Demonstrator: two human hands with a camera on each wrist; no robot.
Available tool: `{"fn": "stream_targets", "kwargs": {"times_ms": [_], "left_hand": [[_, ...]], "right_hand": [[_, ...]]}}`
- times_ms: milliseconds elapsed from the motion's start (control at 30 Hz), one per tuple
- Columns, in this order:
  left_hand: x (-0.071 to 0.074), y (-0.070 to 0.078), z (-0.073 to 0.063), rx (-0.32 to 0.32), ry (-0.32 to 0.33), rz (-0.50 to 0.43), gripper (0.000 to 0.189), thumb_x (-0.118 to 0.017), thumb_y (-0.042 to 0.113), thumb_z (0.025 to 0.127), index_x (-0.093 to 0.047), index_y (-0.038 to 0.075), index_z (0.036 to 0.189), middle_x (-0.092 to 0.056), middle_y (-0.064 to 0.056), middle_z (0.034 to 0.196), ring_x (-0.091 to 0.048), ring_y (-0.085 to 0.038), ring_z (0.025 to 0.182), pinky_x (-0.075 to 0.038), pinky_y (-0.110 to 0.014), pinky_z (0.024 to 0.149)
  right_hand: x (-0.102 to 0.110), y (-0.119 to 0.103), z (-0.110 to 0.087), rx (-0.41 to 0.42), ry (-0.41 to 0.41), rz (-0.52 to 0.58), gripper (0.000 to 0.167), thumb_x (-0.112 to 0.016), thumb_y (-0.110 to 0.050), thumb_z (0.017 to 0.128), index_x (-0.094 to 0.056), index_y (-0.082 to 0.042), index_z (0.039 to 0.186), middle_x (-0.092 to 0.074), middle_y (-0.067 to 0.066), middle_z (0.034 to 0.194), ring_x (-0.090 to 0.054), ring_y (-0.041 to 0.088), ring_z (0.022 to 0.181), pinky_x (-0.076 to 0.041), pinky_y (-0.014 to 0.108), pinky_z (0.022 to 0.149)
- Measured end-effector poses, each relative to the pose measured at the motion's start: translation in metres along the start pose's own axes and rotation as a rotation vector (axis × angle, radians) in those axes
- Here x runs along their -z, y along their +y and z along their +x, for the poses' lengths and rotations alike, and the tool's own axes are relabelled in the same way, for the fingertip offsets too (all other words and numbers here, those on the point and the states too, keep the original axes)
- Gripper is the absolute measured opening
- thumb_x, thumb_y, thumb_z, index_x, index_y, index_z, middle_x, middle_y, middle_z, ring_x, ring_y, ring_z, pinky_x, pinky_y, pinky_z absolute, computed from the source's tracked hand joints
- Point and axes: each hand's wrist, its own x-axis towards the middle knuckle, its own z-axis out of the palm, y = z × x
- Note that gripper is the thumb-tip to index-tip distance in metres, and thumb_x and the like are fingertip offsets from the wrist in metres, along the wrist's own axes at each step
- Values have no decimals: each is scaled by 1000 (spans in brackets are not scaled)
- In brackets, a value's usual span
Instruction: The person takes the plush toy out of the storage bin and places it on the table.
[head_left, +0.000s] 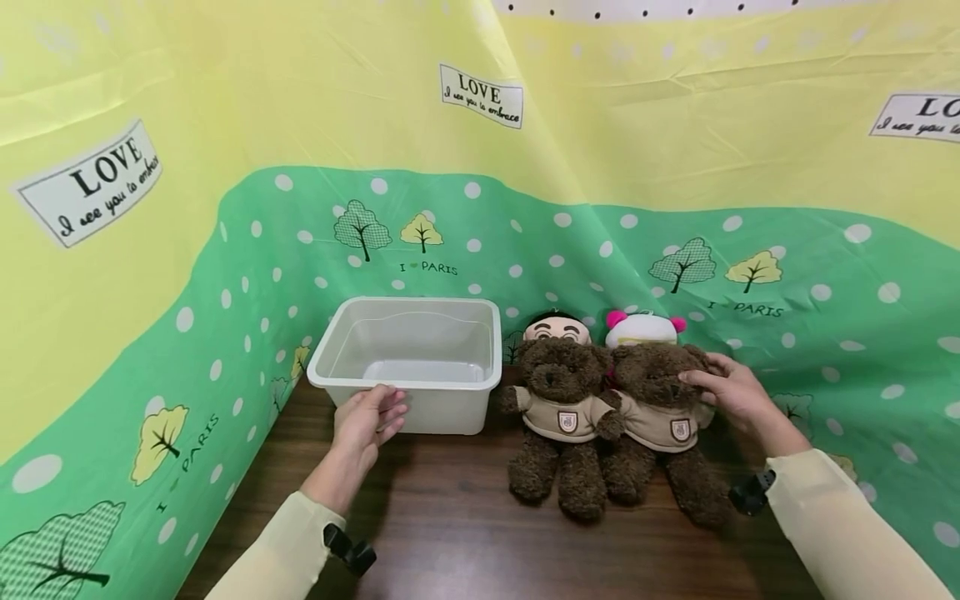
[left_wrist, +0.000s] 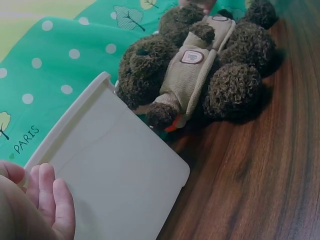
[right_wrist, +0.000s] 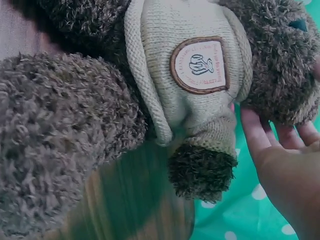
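Observation:
A pale grey plastic bin stands on the table at the back left, its inside bare. My left hand pinches the bin's front rim, thumb at the top edge and fingers along the outer wall. To the right sit two dark brown teddy bears in beige sweaters with badges. The left bear touches neither hand. My right hand grips the right bear by the side of its head, thumb across the front and fingers behind, partly hidden by the fur.
Behind the bears, partly hidden, are a dark-haired doll and a white plush head with pink ears. A printed green and yellow cloth hangs behind and at the left. The table is dark wood.

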Motion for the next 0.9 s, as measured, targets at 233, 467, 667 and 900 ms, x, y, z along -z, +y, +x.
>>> {"fn": "stream_targets", "kwargs": {"times_ms": [233,467,667,900], "left_hand": [[1,0,1,2,5,-24,27,-71,17,93,-60,7,116,-80,2,90,-76,-12,81,-62,-28,74],[2,2,3,0,-7,-38,24,-71,15,94,-60,7,114,-78,5,84,-74,-10,77,-61,-27,72],[2,2,9,24,-41,-44,24,-71,17,95,-61,8,115,-79,2,92,-75,-10,82,-60,-27,76],[4,5,16,30,-105,-62,26,-69,20,98,-59,9,119,-79,4,96,-75,-11,90,-60,-29,84]], "right_hand": [[-3,1,-9,48,135,-258,97,-65,-55,96,-19,2,161,-22,38,161,-38,56,137,-45,66,101],[-13,4,-13,98,261,-272,92,-68,-53,95,-30,1,158,-40,34,154,-45,53,135,-57,34,87],[-13,4,-15,125,259,-256,90,-66,-51,97,-29,3,158,-42,36,151,-47,53,132,-45,7,68],[-11,-4,-15,148,224,-293,90,-63,-52,98,-26,1,159,-36,36,155,-49,53,131,-55,19,73]]}}
